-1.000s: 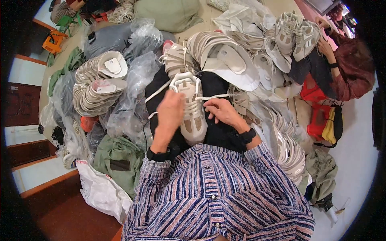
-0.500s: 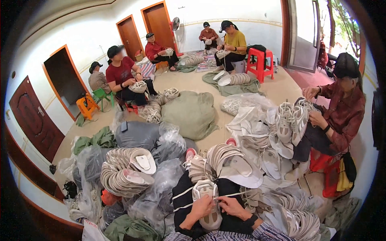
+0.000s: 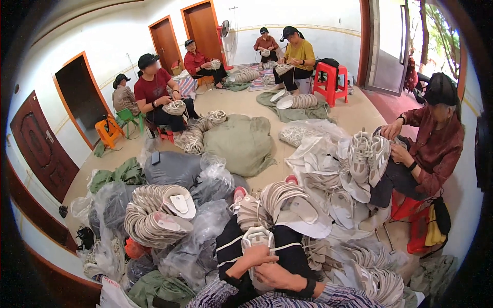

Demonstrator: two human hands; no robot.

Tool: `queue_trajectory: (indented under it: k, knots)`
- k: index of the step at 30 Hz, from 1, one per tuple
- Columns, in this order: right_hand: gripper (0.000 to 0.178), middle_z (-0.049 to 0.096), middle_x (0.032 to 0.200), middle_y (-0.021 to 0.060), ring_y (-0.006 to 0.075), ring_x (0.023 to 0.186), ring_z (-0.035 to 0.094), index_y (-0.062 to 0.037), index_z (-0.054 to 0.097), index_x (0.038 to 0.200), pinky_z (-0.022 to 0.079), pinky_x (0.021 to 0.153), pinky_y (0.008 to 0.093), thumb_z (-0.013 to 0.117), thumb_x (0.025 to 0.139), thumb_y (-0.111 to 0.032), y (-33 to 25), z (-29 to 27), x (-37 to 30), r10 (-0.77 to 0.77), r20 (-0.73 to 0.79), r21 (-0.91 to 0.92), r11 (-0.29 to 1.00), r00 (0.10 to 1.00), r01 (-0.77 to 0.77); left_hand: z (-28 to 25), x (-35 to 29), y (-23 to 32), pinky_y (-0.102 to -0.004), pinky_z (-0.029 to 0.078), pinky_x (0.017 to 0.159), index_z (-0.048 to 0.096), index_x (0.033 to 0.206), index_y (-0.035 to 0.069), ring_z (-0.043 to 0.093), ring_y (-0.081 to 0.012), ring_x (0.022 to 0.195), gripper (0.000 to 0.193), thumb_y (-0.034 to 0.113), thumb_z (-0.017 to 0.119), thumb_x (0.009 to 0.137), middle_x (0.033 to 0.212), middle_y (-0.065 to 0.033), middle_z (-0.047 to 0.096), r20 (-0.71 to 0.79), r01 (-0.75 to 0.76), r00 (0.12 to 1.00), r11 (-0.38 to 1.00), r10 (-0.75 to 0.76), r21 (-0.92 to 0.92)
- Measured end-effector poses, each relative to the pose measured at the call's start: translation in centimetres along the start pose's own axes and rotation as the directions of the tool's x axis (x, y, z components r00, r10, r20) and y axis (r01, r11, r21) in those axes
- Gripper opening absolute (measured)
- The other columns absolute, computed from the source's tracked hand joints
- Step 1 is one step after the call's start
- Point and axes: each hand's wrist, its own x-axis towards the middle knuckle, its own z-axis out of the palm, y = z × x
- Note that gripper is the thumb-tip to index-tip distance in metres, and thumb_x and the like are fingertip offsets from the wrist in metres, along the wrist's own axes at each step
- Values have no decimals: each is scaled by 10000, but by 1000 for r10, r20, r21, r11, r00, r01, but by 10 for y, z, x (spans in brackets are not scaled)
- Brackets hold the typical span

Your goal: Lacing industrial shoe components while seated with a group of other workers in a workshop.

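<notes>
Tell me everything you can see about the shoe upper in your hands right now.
The shoe upper is pale grey-white, looks like soft fabric or synthetic, with no sole visible. It lies on a black cloth over the lap, its rounded end pointing away from the wearer. White laces stretch out from it to both sides across the cloth. The left hand rests on its near part; the right hand covers the end closest to the body, hiding that section. Stacks of similar uppers sit just beyond it.

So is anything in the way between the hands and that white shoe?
No, nothing visible. Both the left hand and the right hand already rest on the white shoe upper in the lap, with its pale laces stretched out sideways.
</notes>
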Motion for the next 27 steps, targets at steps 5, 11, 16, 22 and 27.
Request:
queue_trajectory:
  k: [5,11,16,22,27]
  knots:
    - [238,608,818,155,290,740,608,-27,563,1037,483,647,364,553,808,-94,-11,-25,-7,97,-100,126,988,990,-84,26,2,-32,-420,462,596,656,747,24,612,-327,670,372,393,611,764,717,-167,625,-150,-70,987,997,65,-30]
    - [207,551,997,111,237,897,573,-34,600,1003,464,742,310,567,798,-32,32,-49,-7,32,-242,129,992,970,-1,-26,-93,17,-282,424,621,602,820,21,532,-127,648,200,210,570,876,666,-15,562,-45,-242,935,543,351,-804]
    - [174,582,905,88,210,798,576,-35,611,994,461,681,288,576,827,-69,52,-45,-5,-14,-114,162,986,993,32,-39,-113,15,-243,413,635,627,825,17,524,-95,665,234,223,544,900,701,-7,581,-126,-468,828,551,546,-691]
    - [155,603,758,82,177,680,560,-22,626,902,459,639,285,560,871,-160,-57,-61,-26,7,150,407,911,989,-68,-38,-77,-1,-268,458,659,627,926,-19,605,-138,737,278,229,503,899,822,-100,628,182,143,983,683,-15,-716]
    - [158,503,628,96,246,550,476,0,609,859,383,513,325,619,836,-156,-143,-86,-15,-464,2,382,819,886,428,-17,-55,28,-331,452,663,585,1022,34,582,-214,740,243,177,467,866,798,-124,611,-23,-378,906,784,422,-492]
